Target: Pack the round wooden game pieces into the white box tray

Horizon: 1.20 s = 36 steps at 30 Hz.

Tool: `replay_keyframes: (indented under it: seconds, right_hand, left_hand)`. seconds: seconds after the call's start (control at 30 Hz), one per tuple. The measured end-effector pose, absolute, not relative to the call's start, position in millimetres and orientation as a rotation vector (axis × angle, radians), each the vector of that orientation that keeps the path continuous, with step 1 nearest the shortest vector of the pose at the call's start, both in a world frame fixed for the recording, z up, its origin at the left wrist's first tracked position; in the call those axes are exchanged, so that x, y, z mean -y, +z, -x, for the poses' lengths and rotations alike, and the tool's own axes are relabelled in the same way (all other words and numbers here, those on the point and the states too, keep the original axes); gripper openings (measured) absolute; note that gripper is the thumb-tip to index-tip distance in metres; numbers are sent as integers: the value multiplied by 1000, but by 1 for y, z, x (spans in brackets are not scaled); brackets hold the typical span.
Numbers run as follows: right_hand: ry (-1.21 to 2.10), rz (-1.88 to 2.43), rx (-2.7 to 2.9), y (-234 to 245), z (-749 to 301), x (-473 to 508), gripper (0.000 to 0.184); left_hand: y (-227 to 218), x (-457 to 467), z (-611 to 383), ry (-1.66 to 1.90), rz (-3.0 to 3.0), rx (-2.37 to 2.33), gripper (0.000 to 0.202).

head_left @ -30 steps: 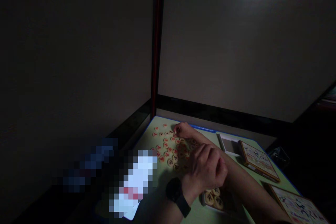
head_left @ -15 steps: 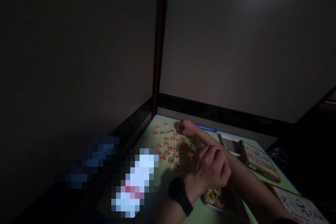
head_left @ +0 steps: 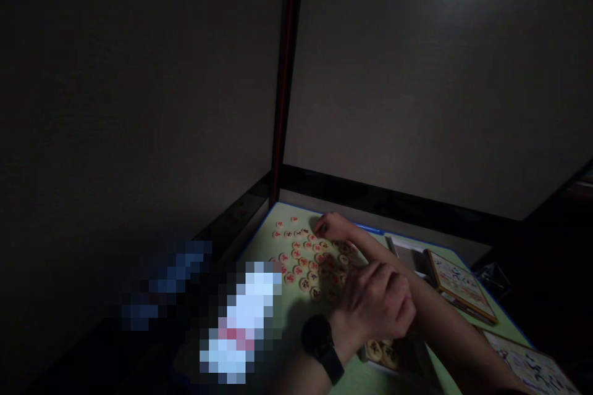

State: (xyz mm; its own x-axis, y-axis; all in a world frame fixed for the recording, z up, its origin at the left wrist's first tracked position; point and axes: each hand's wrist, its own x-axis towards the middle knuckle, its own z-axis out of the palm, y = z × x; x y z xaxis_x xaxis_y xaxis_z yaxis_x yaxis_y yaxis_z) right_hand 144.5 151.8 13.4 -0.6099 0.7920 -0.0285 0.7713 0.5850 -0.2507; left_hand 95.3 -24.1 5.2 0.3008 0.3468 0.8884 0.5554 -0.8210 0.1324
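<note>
Several round wooden game pieces (head_left: 303,254) with red and dark marks lie spread on a pale green table (head_left: 356,376). My right hand (head_left: 330,226) reaches to the far side of the spread, fingers curled down onto a piece there. My left hand (head_left: 378,303), with a black watch (head_left: 319,345) on the wrist, hovers loosely curled above the near pieces and above a small box (head_left: 393,355) with a few pieces in it. What the left fingers hold, if anything, is hidden.
The room is dim. Flat printed boxes (head_left: 461,287) and a box tray (head_left: 407,253) lie at the right. Another printed board (head_left: 532,367) sits at the bottom right. A dark red post (head_left: 283,80) rises at the wall corner behind the table. A blurred patch covers the lower left.
My right hand has shifted a little to the right along the far pieces. My left hand has stayed curled, drifting slightly right as the view moved.
</note>
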Motion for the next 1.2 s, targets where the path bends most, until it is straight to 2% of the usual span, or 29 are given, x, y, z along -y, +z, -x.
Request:
replay_keyframes:
  seconds: [0.3, 0.53, 0.9, 1.2]
  right_hand:
    - [357, 1177, 2757, 20, -134, -136, 25]
    - [223, 1198, 2712, 42, -147, -125, 26]
    - [55, 1265, 2659, 70, -182, -105, 29]
    - [150, 1287, 2725, 52, -175, -92, 24]
  left_hand:
    - [7, 23, -94, -1495, 2327, 805, 12]
    - [12, 24, -82, -1710, 2198, 535, 18]
    - [12, 16, -72, -1676, 2249, 680, 16]
    - [3, 16, -77, -1608, 2300, 678, 13]
